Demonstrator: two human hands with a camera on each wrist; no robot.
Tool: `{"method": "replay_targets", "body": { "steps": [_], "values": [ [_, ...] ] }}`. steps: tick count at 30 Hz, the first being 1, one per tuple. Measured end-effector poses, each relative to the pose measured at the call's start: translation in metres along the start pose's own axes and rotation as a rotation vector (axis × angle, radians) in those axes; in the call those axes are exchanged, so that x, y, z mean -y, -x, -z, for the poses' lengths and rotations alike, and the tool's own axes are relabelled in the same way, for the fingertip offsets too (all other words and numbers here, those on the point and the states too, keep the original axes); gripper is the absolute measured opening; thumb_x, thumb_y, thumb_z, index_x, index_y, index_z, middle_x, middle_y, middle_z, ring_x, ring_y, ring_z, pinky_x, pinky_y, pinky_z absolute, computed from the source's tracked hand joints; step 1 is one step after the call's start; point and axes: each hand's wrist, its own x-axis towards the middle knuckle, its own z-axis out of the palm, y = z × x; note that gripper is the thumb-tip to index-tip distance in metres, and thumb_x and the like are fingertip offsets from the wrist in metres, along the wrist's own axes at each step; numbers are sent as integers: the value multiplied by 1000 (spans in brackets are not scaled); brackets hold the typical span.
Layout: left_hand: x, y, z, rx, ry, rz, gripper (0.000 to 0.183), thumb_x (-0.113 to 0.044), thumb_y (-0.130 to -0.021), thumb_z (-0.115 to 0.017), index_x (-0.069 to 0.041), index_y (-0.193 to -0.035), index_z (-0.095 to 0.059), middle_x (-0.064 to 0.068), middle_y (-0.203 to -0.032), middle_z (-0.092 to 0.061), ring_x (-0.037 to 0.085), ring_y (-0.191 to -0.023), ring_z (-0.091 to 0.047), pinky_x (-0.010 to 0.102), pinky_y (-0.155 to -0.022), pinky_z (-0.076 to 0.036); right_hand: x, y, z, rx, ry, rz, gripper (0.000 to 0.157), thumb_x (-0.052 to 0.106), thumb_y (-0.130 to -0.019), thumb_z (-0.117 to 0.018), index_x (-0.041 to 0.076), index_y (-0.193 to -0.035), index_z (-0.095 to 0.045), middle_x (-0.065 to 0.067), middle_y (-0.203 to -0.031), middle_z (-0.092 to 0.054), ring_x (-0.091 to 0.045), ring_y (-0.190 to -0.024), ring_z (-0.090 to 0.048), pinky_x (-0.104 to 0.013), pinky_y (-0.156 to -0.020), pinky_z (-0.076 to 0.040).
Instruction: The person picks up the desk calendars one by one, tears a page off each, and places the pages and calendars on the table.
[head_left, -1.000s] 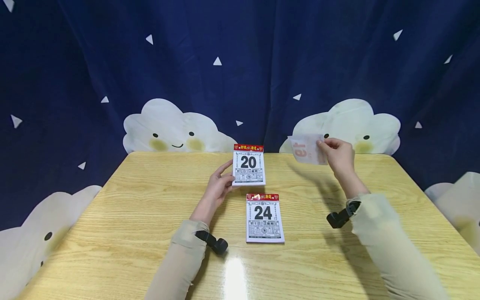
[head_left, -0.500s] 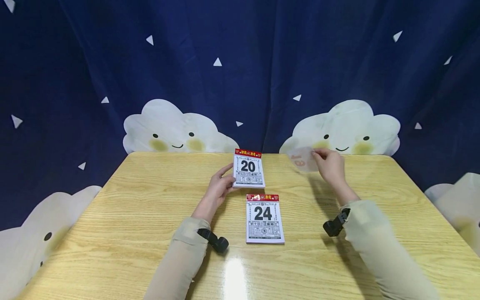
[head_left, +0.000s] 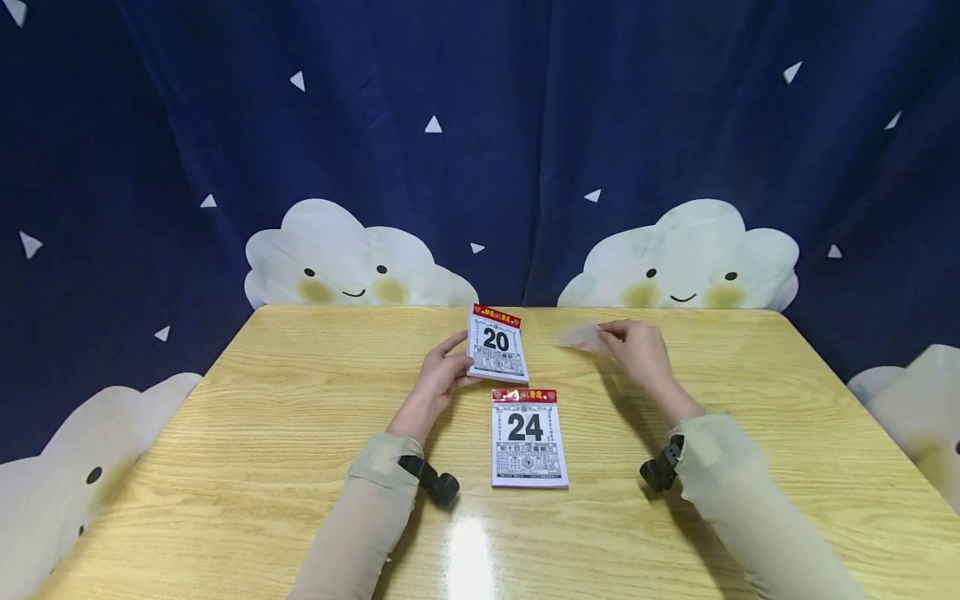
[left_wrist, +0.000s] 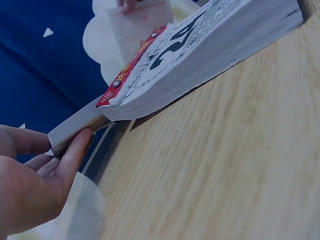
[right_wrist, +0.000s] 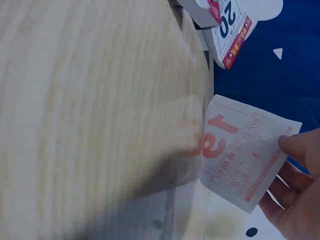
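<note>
My left hand [head_left: 437, 381] grips a tear-off calendar [head_left: 498, 354] by its left edge. It has a red header and shows 20; its top leans to the left, and it looks tilted up off the table. In the left wrist view the thumb and fingers pinch the calendar pad's edge. My right hand [head_left: 642, 354] pinches a thin loose calendar page [head_left: 579, 338] to the right of that calendar, just above the tabletop. Red print reading 19 is seen on this page [right_wrist: 242, 150] in the right wrist view. A second calendar [head_left: 529, 442], showing 24, lies flat in front.
A wood-grain table [head_left: 285, 400] lies under everything. Behind it hangs a dark blue curtain [head_left: 480, 100] with clouds and triangles. Each wrist carries a black strap-on camera, such as the left wrist camera [head_left: 442, 487].
My right hand has come down and left with the page, which now lies nearly flat near the table. The calendar showing 20 has tilted and lowered slightly in my left hand.
</note>
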Motion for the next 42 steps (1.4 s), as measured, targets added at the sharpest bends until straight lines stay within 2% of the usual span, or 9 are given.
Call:
{"method": "replay_targets", "body": {
  "steps": [8,12,17,19,24,26,31,33,42],
  "values": [
    [4,-3,0,16,-59,5,60,14,-78,-46,-5,-135,-41,30,-115,-56,24,-79,-66,36,-75,-55,6,7,-9,134,17,-10,22,15,-87,-58,1,-99,-70,-18,-99,-67,-35,-98,-60,-47,-84,-47],
    [9,-7,4,72,-103,-19,62,12,-78,-48,-6,-137,-39,24,-113,-60,27,-81,-66,36,-73,-56,7,9,-14,181,50,16,21,15,-86,-60,2,-98,-70,-18,-100,-67,-34,-96,-61,-47,-82,-47],
    [2,-5,0,92,-207,7,60,9,-82,-49,-7,-139,-36,22,-116,-59,28,-82,-66,37,-73,-56,8,11,-19,258,83,-1,22,16,-86,-60,2,-101,-70,-18,-101,-67,-30,-90,-61,-44,-77,-48],
    [-4,-1,-4,68,-279,35,59,8,-84,-48,-7,-139,-35,23,-119,-56,27,-84,-65,38,-76,-55,8,12,-20,278,85,-12,23,16,-86,-60,2,-101,-69,-18,-100,-67,-30,-90,-61,-43,-77,-49],
    [-8,0,-7,43,-390,24,57,6,-85,-51,-5,-138,-36,24,-118,-57,18,-79,-62,37,-73,-55,10,14,-25,305,94,-8,24,18,-85,-61,3,-102,-69,-16,-97,-68,-31,-90,-62,-43,-76,-50],
    [-10,3,-9,28,-414,25,54,5,-85,-53,-3,-137,-38,23,-118,-57,21,-82,-62,37,-73,-54,11,15,-27,322,92,-13,25,20,-85,-62,3,-101,-69,-15,-97,-68,-30,-90,-62,-42,-75,-49],
    [-8,2,-10,-30,-412,23,46,3,-83,-58,1,-128,-48,22,-115,-60,27,-89,-63,35,-72,-55,12,16,-33,339,92,-29,23,22,-84,-63,5,-99,-71,-12,-94,-69,-24,-82,-61,-38,-70,-49],
    [-3,-2,-8,-50,-400,5,43,3,-82,-59,2,-124,-52,20,-110,-63,23,-84,-65,31,-66,-56,12,16,-35,339,98,-22,22,20,-84,-63,5,-98,-71,-12,-92,-69,-22,-79,-60,-37,-68,-48],
    [3,-6,-10,-106,-411,1,38,6,-81,-60,3,-119,-57,21,-109,-62,24,-82,-64,28,-65,-57,16,17,-38,379,123,7,20,17,-83,-63,6,-98,-71,-15,-100,-66,-29,-92,-59,-43,-78,-48]
  ]
}}
